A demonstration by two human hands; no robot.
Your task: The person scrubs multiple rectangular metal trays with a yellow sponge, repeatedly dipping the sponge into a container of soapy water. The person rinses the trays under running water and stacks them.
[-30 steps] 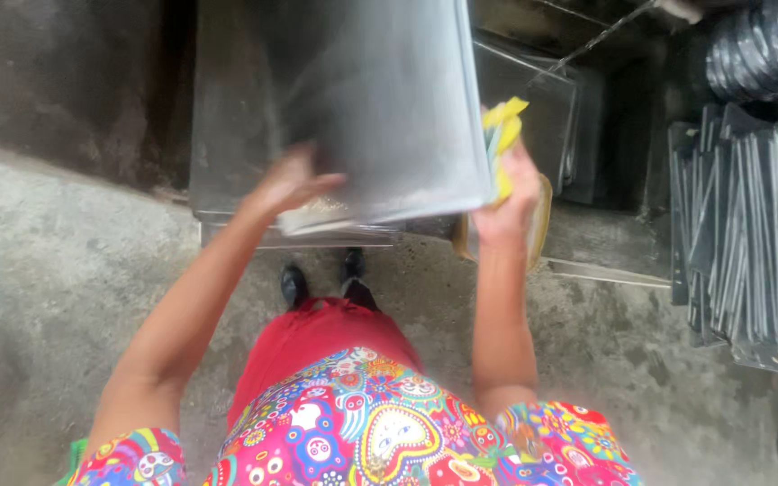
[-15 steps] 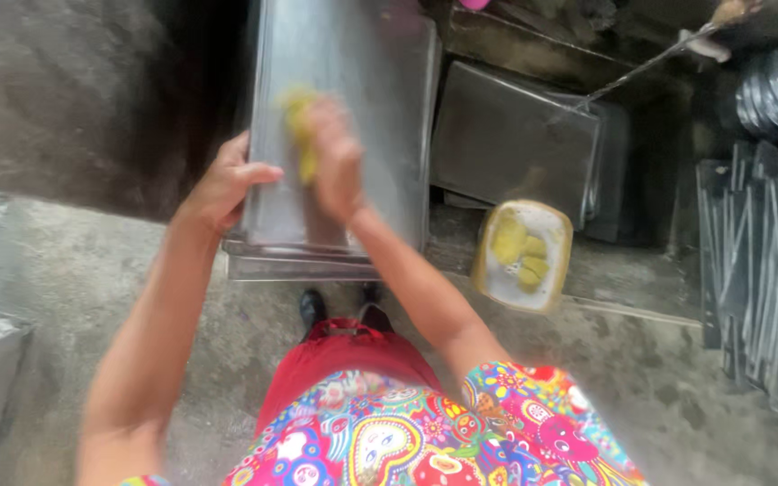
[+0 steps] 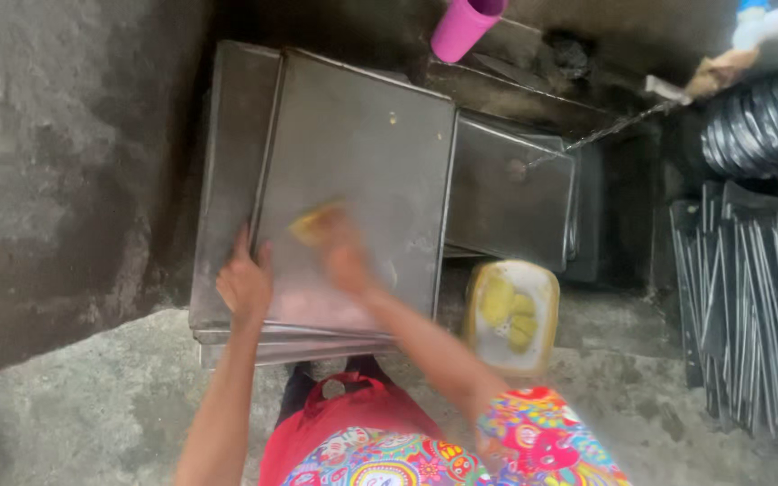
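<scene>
Steel tray (image 3: pixel 353 144): my left hand (image 3: pixel 245 286) grips its 7 o'clock edge; my right hand (image 3: pixel 346 256), blurred, presses a yellow sponge (image 3: pixel 314 223) at centre.

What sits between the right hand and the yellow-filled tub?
Head view: only bare tray metal and its right edge between right hand and tub.
</scene>
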